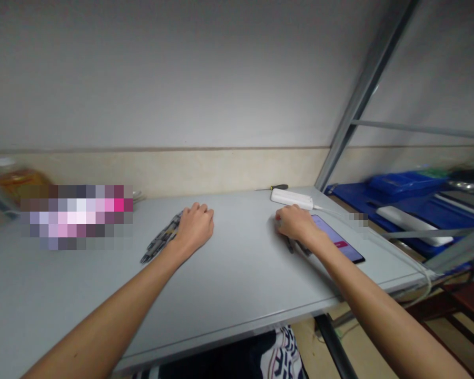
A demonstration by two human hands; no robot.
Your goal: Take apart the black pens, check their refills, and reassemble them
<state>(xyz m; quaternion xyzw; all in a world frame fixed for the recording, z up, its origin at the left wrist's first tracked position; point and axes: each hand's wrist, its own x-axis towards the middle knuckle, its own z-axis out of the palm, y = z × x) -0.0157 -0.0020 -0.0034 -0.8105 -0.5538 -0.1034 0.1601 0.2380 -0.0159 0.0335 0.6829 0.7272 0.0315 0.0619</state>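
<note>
My left hand (197, 226) rests low over the table with its fingers curled down and their tips hidden. Beside its thumb side lies a slanting row of slim grey-and-black pieces (160, 241) that look like pens; their far end meets the hand. Further right, my right hand (294, 221) is closed, its fingers bent toward the tabletop. Dark slender pieces (290, 245) stick out from beneath it toward me, blurred, so their kind is unclear. Just right of that hand lies a phone (347, 245) with its screen lit, partly behind the wrist.
A white power strip (291, 199) with a cable lies behind my right hand, near a yellow-and-black screwdriver (279, 187). A pixelated object (77, 216) and a bottle of amber liquid (21, 181) stand left on the grey table (229, 284). Metal bars (363, 100) rise at right.
</note>
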